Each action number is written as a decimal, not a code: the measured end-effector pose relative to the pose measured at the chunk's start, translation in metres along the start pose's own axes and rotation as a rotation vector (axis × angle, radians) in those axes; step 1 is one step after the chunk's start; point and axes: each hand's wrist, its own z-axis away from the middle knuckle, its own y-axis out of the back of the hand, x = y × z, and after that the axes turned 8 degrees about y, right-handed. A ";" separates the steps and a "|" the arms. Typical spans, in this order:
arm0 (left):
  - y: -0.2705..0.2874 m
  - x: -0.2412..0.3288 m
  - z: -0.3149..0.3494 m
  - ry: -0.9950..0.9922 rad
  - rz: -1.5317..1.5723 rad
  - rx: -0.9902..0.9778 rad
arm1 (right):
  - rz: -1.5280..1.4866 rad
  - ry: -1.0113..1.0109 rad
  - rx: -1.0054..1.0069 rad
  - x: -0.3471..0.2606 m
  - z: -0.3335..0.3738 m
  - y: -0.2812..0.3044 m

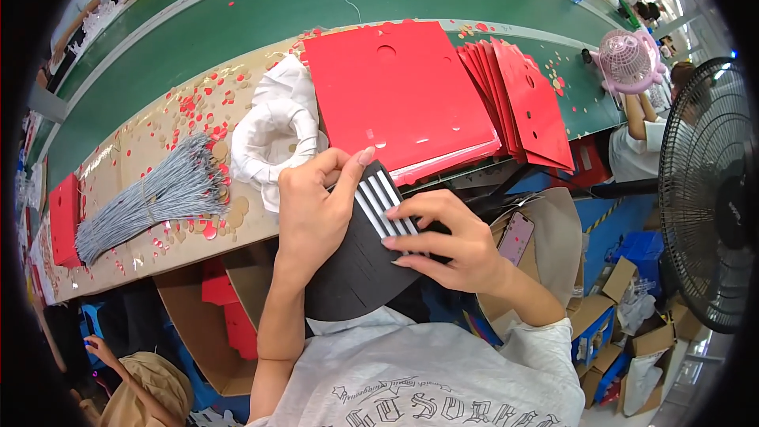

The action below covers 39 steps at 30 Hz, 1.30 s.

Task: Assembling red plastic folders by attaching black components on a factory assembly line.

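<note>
A black sheet [341,273] with rows of thin slits lies tilted in front of my body. Several white strips [377,204] run side by side across its upper right part. My left hand [318,209] is closed on the sheet's upper edge, thumb pointing up and the other fingers curled. The fingers of my right hand [458,241] press together over the lower ends of the strips, gripping sheet and strips. What lies beneath my right fingers is hidden. Just beyond my hands rests a stack of red sheets [395,87] with punched holes.
Fanned red pieces [530,103] lie right of the stack. A white cloth-like ring [273,130] and a tied bundle of grey strings [150,198] sit left, among scattered red and tan discs. A black fan [711,198] stands at right, near a phone [516,237]. Co-workers sit on both sides.
</note>
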 end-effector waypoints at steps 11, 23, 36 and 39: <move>-0.003 -0.023 0.015 -0.318 -0.480 0.042 | -0.075 -0.114 0.092 0.044 -0.066 0.021; -0.028 -0.041 0.017 -0.505 -0.561 -0.010 | -0.027 -0.225 -0.131 0.115 -0.099 0.005; -0.032 -0.039 0.015 -0.553 -0.685 -0.011 | 0.240 -0.085 0.044 0.123 -0.100 0.003; -0.032 -0.034 0.015 -0.555 -0.717 -0.021 | 0.601 0.052 -0.035 0.148 -0.100 0.017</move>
